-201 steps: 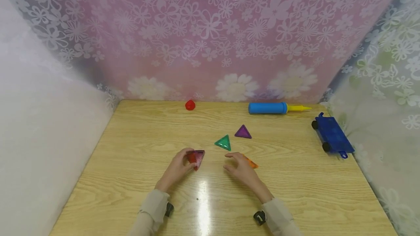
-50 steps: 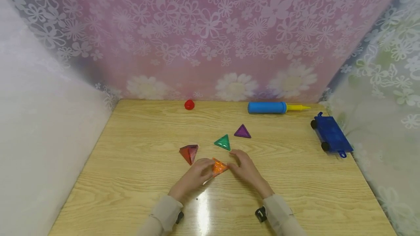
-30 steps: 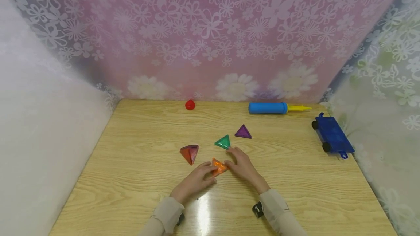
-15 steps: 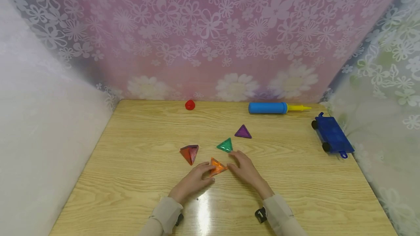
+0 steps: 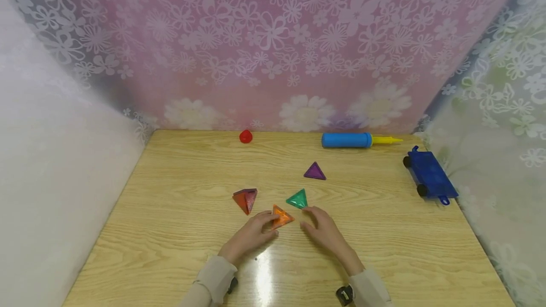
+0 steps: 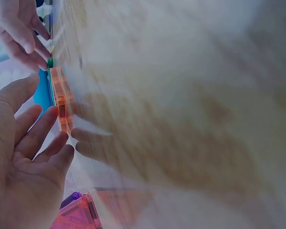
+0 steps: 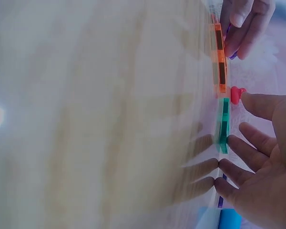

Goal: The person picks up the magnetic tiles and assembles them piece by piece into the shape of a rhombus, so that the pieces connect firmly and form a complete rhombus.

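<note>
An orange translucent triangle tile (image 5: 283, 219) lies flat on the table, and my left hand (image 5: 248, 237) touches its left corner with loosely bent fingers. Just behind and to the right lies a green triangle tile (image 5: 298, 199). My right hand (image 5: 327, 236) has its index fingertip at the green tile's near corner, with the thumb apart from both tiles. In the right wrist view the fingers (image 7: 248, 151) are spread along the green tile's edge. Left of the orange tile stands a joined piece of red and pink triangle tiles (image 5: 246, 200). A purple triangle tile (image 5: 315, 171) lies farther back.
A small red rounded piece (image 5: 245, 136) sits at the table's back edge. A blue hand pump (image 5: 347, 139) with a yellow nozzle lies back right. On the right edge stands a blue toy cart (image 5: 431, 174) with black wheels. Floral cloth (image 5: 273, 51) hangs behind.
The left hand has let go of the red and pink piece. The orange tile has come leftward to the middle. Lately the right hand has drawn the green tile nearer, its thumb leaving the orange tile.
</note>
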Demonstrator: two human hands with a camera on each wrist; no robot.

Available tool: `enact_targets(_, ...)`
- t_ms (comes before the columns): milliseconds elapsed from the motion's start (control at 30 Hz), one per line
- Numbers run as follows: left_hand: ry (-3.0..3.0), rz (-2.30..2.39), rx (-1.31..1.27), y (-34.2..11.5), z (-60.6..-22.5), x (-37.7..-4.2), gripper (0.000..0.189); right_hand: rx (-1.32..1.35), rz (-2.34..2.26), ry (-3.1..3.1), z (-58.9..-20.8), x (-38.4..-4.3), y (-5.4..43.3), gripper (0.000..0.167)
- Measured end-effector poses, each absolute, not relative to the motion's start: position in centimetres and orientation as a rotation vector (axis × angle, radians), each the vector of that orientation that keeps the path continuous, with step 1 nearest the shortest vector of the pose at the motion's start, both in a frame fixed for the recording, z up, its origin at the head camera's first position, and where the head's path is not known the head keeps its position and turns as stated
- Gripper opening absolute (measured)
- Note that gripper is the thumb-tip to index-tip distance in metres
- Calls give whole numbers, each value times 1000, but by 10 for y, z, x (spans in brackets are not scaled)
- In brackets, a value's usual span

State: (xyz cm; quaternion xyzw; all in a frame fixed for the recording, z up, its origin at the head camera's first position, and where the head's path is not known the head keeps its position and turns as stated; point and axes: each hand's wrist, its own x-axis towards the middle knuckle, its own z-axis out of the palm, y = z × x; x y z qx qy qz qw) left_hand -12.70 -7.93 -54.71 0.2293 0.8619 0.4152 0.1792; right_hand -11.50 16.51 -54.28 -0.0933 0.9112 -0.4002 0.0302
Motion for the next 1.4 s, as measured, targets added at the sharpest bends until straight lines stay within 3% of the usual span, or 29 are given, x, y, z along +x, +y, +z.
enact_targets(300, 2442, 1186, 653, -80, -546, -126, 53, -288, -1255, 2804, -542, -107, 168, 41)
enact_targets(900, 2554, 1118, 672, -71, -549, -148, 62, -400, -1193, 2791, -551, -166, 182, 51)
enact_targets(1400, 2559, 1132, 567, -67, -554, -157, 77, -406, -1158, 2796, -555, -177, 178, 55)
